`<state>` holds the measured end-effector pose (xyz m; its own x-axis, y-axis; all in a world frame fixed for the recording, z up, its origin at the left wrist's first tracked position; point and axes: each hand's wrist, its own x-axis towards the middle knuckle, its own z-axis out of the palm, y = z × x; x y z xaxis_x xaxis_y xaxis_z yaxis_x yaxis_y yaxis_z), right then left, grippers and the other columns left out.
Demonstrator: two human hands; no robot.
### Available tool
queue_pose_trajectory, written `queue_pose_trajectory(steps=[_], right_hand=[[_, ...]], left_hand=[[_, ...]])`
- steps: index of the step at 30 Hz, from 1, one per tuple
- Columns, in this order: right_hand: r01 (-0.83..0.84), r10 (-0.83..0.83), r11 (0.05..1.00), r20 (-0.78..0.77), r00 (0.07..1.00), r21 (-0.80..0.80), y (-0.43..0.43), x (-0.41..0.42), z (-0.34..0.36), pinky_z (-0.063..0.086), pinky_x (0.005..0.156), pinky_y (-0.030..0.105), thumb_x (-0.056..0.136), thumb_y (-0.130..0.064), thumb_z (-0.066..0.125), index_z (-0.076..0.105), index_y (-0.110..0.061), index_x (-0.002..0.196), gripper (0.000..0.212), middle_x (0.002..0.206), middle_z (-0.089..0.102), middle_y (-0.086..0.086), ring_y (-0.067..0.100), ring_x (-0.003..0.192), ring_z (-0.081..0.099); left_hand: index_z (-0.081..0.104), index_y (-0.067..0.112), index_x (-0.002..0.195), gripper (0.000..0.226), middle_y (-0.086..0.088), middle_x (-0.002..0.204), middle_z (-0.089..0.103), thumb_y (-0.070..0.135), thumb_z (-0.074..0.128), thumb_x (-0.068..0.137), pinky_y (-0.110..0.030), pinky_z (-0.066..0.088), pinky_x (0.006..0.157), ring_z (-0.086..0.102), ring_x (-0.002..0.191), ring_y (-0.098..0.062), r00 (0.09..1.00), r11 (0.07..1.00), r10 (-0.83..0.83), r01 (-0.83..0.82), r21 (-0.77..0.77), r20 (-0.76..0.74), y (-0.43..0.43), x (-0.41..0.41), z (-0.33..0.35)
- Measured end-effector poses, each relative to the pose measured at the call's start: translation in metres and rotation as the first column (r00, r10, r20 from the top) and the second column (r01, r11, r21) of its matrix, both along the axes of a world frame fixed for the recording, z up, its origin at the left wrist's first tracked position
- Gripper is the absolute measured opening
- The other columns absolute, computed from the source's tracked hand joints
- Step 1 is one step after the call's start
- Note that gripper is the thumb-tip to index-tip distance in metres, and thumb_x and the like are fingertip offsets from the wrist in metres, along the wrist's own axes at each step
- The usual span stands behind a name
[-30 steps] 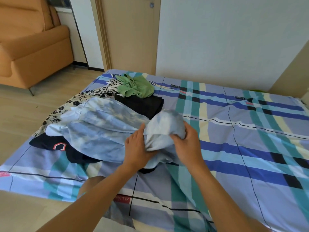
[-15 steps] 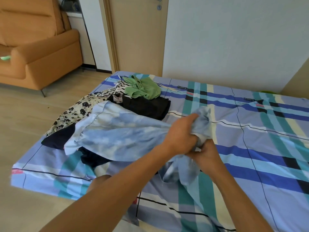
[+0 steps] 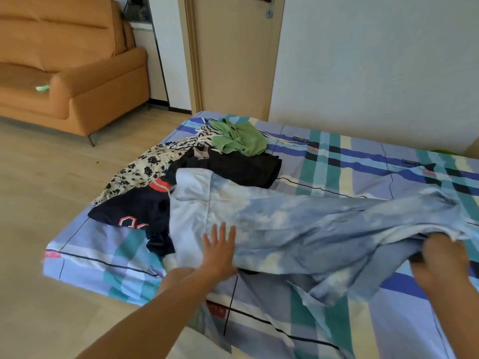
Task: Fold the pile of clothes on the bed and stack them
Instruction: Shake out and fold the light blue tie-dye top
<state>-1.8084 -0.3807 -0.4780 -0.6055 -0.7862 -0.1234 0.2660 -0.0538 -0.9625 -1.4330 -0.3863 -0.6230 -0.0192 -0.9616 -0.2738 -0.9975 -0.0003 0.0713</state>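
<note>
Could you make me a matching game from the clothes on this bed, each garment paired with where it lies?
Things:
1. green top
2. floral garment
3. tie-dye blue garment
4. navy shirt

Places:
A. stretched between both hands
B. far end of the pile, on the black garment
C. bed's left edge, beside the floor
D. partly under the tie-dye cloth, near corner

Pairs: 1-B, 2-C, 3-A, 4-D

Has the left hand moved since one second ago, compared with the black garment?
Yes. The left hand let go of the bunched blue garment and moved left; it now lies open, below the black garment.
</note>
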Motion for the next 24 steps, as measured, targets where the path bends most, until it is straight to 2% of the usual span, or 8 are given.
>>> queue_pose_trajectory(steps=[4,6,10,12,14,16,18,24], right_hand=[[-0.094,0.104,0.988,-0.074,0.992,0.121,0.006,-0.012,0.004,0.046,0.051,0.005,0.103,0.003,0.029,0.046,-0.023,0.084,0.037,0.059,0.062,-0.015,-0.002,0.058,0.062],[-0.173,0.18,0.982,-0.096,0.979,0.075,0.006,-0.011,0.002,0.049,0.055,0.006,0.102,0.005,0.033,0.052,-0.018,0.09,0.032,0.071,0.064,-0.011,-0.001,0.063,0.063],[-0.259,0.259,0.966,-0.047,0.965,-0.008,0.001,0.001,-0.009,0.055,0.067,0.017,0.098,0.011,0.039,0.048,-0.014,0.124,0.037,0.102,0.059,0.006,0.015,0.088,0.06],[-0.299,0.3,0.954,-0.041,0.953,0.021,0.001,0.009,-0.011,0.056,0.078,0.022,0.097,0.012,0.042,0.042,-0.018,0.138,0.051,0.112,0.059,0.008,0.02,0.093,0.06],[-0.358,0.358,0.933,-0.001,0.934,0.028,0.002,0.016,-0.013,0.055,0.094,0.035,0.099,0.006,0.045,0.03,-0.029,0.151,0.065,0.123,0.055,0.012,0.024,0.101,0.061],[-0.401,0.402,0.914,-0.007,0.915,0.058,0.003,0.021,-0.015,0.051,0.102,0.045,0.099,-0.001,0.052,0.025,-0.035,0.154,0.07,0.139,0.047,0.011,0.025,0.115,0.061],[-0.42,0.436,0.893,-0.08,0.896,0.165,0.004,0.027,-0.017,0.048,0.102,0.044,0.098,-0.009,0.058,0.025,-0.035,0.155,0.07,0.154,0.033,0.006,0.026,0.127,0.054],[-0.497,0.633,0.761,-0.311,0.709,0.417,0.005,0.064,-0.03,0.048,0.089,0.035,0.089,-0.01,0.071,0.048,-0.025,0.141,0.058,0.146,0.047,0.006,0.022,0.119,0.056]], left_hand=[[-0.021,0.021,0.155,0.106,-0.014,0.161,-0.027,0.057,0.056,0.091,-0.068,0.013,0.115,-0.019,0.147,-0.046,0.95,0.951,0.31,-0.31,-0.004,0.047,-0.003,0.025,-0.017],[-0.011,0.026,0.157,0.105,-0.014,0.161,-0.025,0.048,0.065,0.088,-0.062,0.027,0.113,-0.007,0.148,-0.047,0.859,0.868,0.496,-0.496,0.033,-0.129,-0.005,0.031,-0.018],[0.001,0.017,0.157,0.11,-0.028,0.156,0.009,0.027,0.081,0.081,-0.046,0.043,0.104,0.039,0.134,-0.045,0.543,0.762,0.597,-0.615,0.205,-0.591,-0.014,0.042,-0.02],[-0.004,0.015,0.156,0.114,-0.027,0.125,0.05,0.016,0.082,0.08,-0.048,0.053,0.09,0.06,0.108,-0.043,0.312,0.701,0.615,-0.637,0.321,-0.724,-0.019,0.044,-0.023],[0.001,0.01,0.155,0.105,-0.012,0.085,0.057,0.011,0.078,0.084,-0.034,0.054,0.057,0.064,0.068,-0.03,0.114,0.609,0.688,-0.628,0.485,-0.717,-0.023,0.047,-0.025],[0.041,-0.004,0.13,0.061,-0.009,0.068,0.052,0.015,0.077,0.085,-0.024,0.035,0.043,0.047,0.049,-0.02,0.188,0.604,0.744,-0.597,0.527,-0.641,-0.026,0.052,-0.027],[0.053,0.0,0.095,0.027,-0.007,0.063,0.043,0.013,0.074,0.086,-0.023,0.026,0.044,0.037,0.047,-0.017,0.293,0.646,0.744,-0.544,0.535,-0.601,-0.028,0.054,-0.024],[0.054,0.0,0.123,0.038,-0.018,0.11,0.063,0.015,0.067,0.09,-0.037,0.05,0.077,0.061,0.093,-0.031,0.325,0.803,0.551,-0.459,0.381,-0.769,-0.029,-0.002,0.022]])
